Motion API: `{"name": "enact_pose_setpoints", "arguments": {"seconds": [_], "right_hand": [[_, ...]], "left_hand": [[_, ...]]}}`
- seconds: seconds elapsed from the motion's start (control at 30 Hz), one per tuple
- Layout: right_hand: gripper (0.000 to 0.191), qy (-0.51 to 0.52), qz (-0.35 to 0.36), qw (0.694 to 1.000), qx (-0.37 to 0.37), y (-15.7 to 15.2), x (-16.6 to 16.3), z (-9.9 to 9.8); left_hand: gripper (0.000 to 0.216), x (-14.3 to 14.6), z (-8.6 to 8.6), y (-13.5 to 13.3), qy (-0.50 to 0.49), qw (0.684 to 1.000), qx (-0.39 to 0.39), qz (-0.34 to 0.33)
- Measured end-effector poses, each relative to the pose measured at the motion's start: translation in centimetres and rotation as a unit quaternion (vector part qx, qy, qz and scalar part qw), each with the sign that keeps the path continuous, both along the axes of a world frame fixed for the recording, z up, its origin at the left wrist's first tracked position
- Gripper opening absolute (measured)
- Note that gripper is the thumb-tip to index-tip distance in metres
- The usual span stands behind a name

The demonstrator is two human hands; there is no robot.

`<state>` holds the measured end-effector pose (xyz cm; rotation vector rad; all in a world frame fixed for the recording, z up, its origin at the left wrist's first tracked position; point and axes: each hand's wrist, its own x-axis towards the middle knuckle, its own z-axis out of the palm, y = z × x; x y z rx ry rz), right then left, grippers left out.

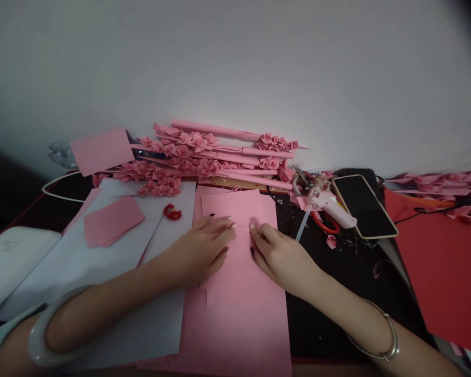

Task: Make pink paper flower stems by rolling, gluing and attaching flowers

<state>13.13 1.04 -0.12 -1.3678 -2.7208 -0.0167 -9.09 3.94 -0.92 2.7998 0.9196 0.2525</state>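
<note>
A pink paper sheet lies on a larger pink sheet, with a straight edge or fold across it between my hands. My left hand comes in from the left, its fingers close together and the fingertips holding the paper at that line. Opposite it, my right hand has bent fingers, and its index fingertip and thumb are on the paper too. A narrow gap separates the two hands. What lies under the palms is hidden.
Pink paper flowers on rolled stems line the wall. Small pink cards rest on white sheets at left, near a red tape holder. Rightward are a glue gun, a phone and red paper.
</note>
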Motion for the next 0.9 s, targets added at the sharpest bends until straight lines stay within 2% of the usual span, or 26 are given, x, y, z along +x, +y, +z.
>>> {"name": "enact_pose_setpoints", "arguments": {"seconds": [0.1, 0.2, 0.4, 0.57, 0.7, 0.83, 0.9], "right_hand": [[0.043, -0.004, 0.005, 1.0, 0.003, 0.2, -0.4, -0.3], [0.04, -0.017, -0.021, 1.0, 0.004, 0.1, -0.4, 0.0], [0.033, -0.045, -0.098, 0.994, 0.015, -0.6, 0.2, 0.9], [0.023, -0.061, -0.135, 0.989, -0.002, -0.4, 1.0, 0.6], [0.02, 0.051, -0.146, 0.987, -0.054, 0.5, 1.4, 0.1], [0.012, 0.181, -0.172, 0.962, -0.11, 1.4, 1.7, 0.1], [0.011, 0.215, -0.177, 0.95, -0.139, 1.7, 1.8, 0.2]], "left_hand": [[0.037, 0.4, -0.3, 0.0, 0.009, 1.0, -0.013, 0.007], [0.039, 0.4, -0.2, 0.1, 0.014, 1.0, 0.012, 0.022], [0.024, -0.6, 0.9, 0.3, 0.026, 0.996, 0.05, 0.067], [0.019, -1.2, 1.4, 0.6, 0.019, 0.993, 0.04, 0.105], [0.02, -1.3, 1.2, 1.3, 0.006, 0.992, 0.033, 0.124], [0.017, -1.6, 0.5, 2.1, -0.016, 0.988, 0.024, 0.152], [0.019, -1.7, 0.1, 2.5, -0.043, 0.987, -0.007, 0.156]]}}
